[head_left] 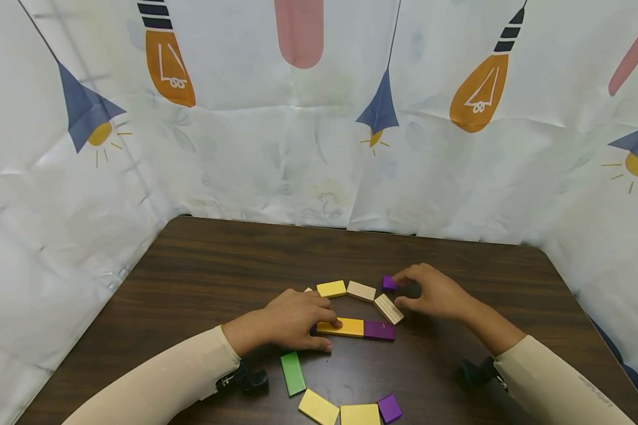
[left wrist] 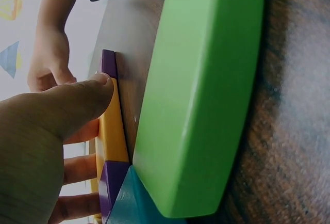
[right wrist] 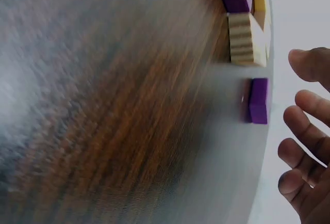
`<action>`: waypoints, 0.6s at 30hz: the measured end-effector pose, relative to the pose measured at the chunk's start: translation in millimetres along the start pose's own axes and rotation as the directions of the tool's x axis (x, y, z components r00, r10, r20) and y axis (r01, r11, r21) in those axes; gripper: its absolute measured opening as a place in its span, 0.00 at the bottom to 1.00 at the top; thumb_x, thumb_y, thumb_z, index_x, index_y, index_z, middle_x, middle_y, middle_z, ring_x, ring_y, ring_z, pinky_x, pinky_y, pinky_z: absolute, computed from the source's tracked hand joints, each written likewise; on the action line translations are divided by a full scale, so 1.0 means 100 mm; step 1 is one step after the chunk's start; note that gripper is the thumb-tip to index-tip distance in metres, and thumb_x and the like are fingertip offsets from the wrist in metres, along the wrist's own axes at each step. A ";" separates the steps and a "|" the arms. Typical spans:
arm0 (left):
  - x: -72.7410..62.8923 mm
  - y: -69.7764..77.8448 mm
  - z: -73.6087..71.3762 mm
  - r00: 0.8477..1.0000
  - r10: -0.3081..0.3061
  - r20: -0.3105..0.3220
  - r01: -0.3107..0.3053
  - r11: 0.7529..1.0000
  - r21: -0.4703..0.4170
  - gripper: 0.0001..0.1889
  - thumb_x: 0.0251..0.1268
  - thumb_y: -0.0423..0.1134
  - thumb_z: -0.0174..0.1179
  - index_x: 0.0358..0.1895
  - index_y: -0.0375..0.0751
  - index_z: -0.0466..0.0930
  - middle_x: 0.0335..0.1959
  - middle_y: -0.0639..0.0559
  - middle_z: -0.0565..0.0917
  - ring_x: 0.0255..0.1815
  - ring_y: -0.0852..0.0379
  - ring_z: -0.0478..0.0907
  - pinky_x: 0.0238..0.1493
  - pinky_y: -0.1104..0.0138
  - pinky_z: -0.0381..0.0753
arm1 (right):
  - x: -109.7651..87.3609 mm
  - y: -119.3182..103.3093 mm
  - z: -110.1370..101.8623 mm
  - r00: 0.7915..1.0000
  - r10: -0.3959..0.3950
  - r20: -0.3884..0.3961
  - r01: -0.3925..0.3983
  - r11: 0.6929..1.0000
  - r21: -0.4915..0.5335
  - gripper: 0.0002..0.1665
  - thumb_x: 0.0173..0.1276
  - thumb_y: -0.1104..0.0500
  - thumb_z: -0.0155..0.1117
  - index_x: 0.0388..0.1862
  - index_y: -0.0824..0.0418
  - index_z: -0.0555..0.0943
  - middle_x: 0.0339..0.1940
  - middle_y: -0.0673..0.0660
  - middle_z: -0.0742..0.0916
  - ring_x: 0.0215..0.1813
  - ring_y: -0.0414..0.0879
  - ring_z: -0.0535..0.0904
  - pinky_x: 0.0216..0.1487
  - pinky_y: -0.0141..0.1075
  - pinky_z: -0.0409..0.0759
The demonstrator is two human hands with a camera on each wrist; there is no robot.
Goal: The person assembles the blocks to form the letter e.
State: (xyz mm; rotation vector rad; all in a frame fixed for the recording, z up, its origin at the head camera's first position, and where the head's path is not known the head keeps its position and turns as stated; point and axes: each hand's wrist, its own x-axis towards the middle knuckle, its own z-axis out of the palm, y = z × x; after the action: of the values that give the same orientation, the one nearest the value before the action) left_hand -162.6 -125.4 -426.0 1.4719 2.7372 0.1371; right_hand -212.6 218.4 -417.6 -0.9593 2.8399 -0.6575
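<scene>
My left hand (head_left: 298, 319) lies over the left part of a straight row, its fingers loosely spread and touching an orange-yellow block (head_left: 351, 327). A dark purple block (head_left: 379, 331) forms the row's right end. In the left wrist view, another purple block (left wrist: 112, 178) and a teal block (left wrist: 136, 201) show beside the fingers. My right hand (head_left: 438, 292) is spread beside a small purple block (head_left: 389, 283), index fingertip at its edge; whether they touch I cannot tell. Between thumb and fingers, nothing is gripped in the right wrist view.
Behind the row curve a yellow block (head_left: 331, 289), a plain wooden block (head_left: 361, 291) and a ridged wooden block (head_left: 389, 309). Nearer me are a green block (head_left: 293, 373), two pale yellow blocks (head_left: 319, 407) and a purple block (head_left: 390, 408). Printed cloth (head_left: 308, 147) hangs behind the brown table (head_left: 234, 254).
</scene>
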 end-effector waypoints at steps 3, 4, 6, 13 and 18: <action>0.00 0.00 0.00 1.000 -0.001 0.002 0.001 1.000 0.004 0.21 0.67 0.67 0.61 0.56 0.66 0.84 0.42 0.67 0.78 0.39 0.68 0.71 0.27 0.72 0.67 | 0.04 0.05 0.01 1.000 0.019 0.007 -0.019 1.000 -0.002 0.24 0.65 0.47 0.76 0.56 0.55 0.85 0.47 0.48 0.85 0.52 0.48 0.78 0.53 0.51 0.78; 0.00 0.00 0.00 1.000 -0.001 0.002 0.001 1.000 0.005 0.21 0.67 0.67 0.61 0.57 0.66 0.84 0.43 0.67 0.78 0.39 0.68 0.71 0.27 0.72 0.67 | 0.06 0.07 0.01 1.000 0.025 0.009 -0.025 1.000 -0.003 0.24 0.65 0.47 0.76 0.57 0.55 0.85 0.47 0.48 0.85 0.52 0.49 0.78 0.53 0.51 0.78; 0.00 0.01 0.00 1.000 -0.001 0.003 0.001 1.000 0.005 0.21 0.67 0.67 0.61 0.57 0.66 0.84 0.43 0.67 0.78 0.39 0.68 0.71 0.27 0.72 0.67 | 0.08 0.09 0.02 0.999 0.034 0.014 -0.034 0.999 -0.003 0.25 0.65 0.46 0.76 0.57 0.56 0.85 0.49 0.49 0.85 0.54 0.50 0.79 0.54 0.53 0.78; 0.00 0.00 0.01 1.000 0.004 0.002 -0.004 1.000 0.008 0.21 0.67 0.67 0.60 0.57 0.65 0.84 0.43 0.67 0.78 0.40 0.67 0.71 0.27 0.72 0.68 | 0.16 0.16 0.06 0.996 0.076 0.037 -0.076 0.997 0.000 0.27 0.66 0.45 0.75 0.59 0.56 0.84 0.56 0.54 0.85 0.61 0.57 0.78 0.61 0.57 0.74; 0.01 0.01 0.00 1.000 -0.002 0.011 0.002 1.000 0.010 0.21 0.68 0.67 0.60 0.57 0.66 0.84 0.44 0.67 0.78 0.41 0.67 0.72 0.28 0.72 0.68 | 0.21 0.18 0.08 0.996 0.087 0.038 -0.087 0.996 0.002 0.27 0.66 0.47 0.75 0.59 0.57 0.84 0.56 0.55 0.85 0.61 0.57 0.78 0.61 0.56 0.75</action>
State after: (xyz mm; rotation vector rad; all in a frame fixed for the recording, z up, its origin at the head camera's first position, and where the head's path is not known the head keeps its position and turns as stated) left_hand -162.4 -124.6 -426.1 1.4677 2.7351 0.1147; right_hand -237.4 215.8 -431.1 -0.8333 2.8281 -0.6287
